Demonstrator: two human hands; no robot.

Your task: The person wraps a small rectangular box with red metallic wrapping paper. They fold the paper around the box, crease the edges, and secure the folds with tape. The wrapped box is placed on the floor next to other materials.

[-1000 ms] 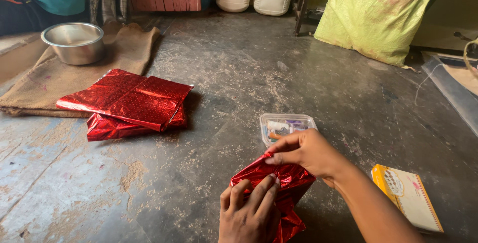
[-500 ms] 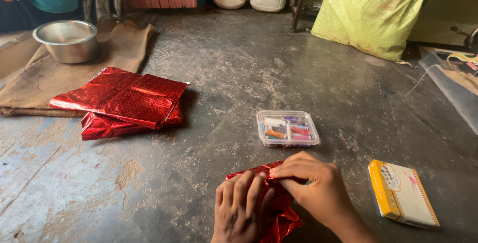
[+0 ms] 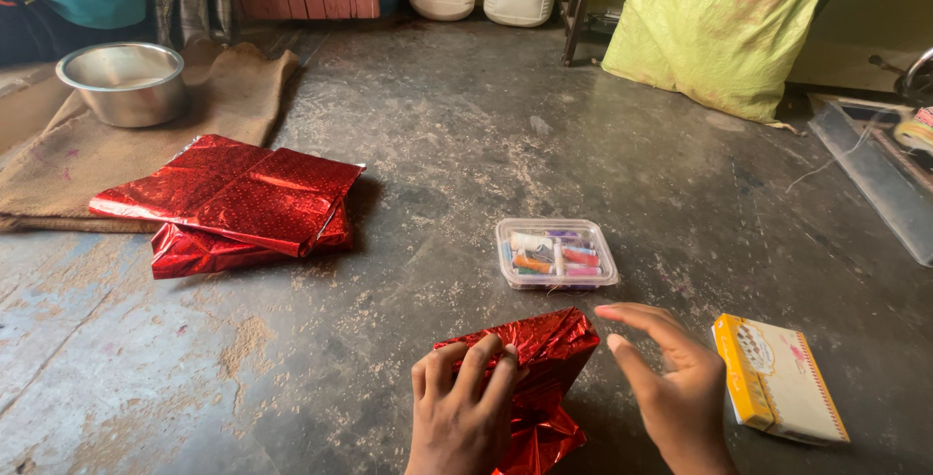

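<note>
two hands work at the bottom centre of the frame. left hand [image 3: 457, 422] presses down on a red foil-wrapped parcel [image 3: 544, 349] lying on the concrete floor [image 3: 505, 144], its fingers [image 3: 476, 363] curled together over the foil's upper edge. right hand [image 3: 671, 387] hovers just beside the parcel, fingers apart and holding nothing. a clear plastic box of coloured thread spools [image 3: 556, 254] sits near, above the parcel. a yellow-edged carton [image 3: 777, 378] lies at lower right. folded red foil sheets [image 3: 233, 203] rest at centre left, a steel bowl [image 3: 121, 81] on burlap at upper left.
</note>
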